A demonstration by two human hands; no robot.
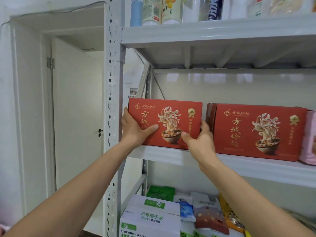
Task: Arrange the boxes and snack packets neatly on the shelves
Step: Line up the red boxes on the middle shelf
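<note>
On the middle shelf [256,170], a left hand [135,130] grips a red noodle box [172,115] by its left edge, a right hand [201,140] by its lower right corner. A matching box [259,132] (pink packet [309,137] alongside) stands just beside; snack packets [208,214] crowd underneath.

Red noodle box [172,120] upright on shelf [256,166], matching box [256,130] beside

White door [77,117] at left, dark handle [100,132], metal hinge [50,62]. White wall [6,100]. White metal shelving rack [112,82] beside door, perforated upright. Glossy white back wall [239,89] behind shelves.
</note>
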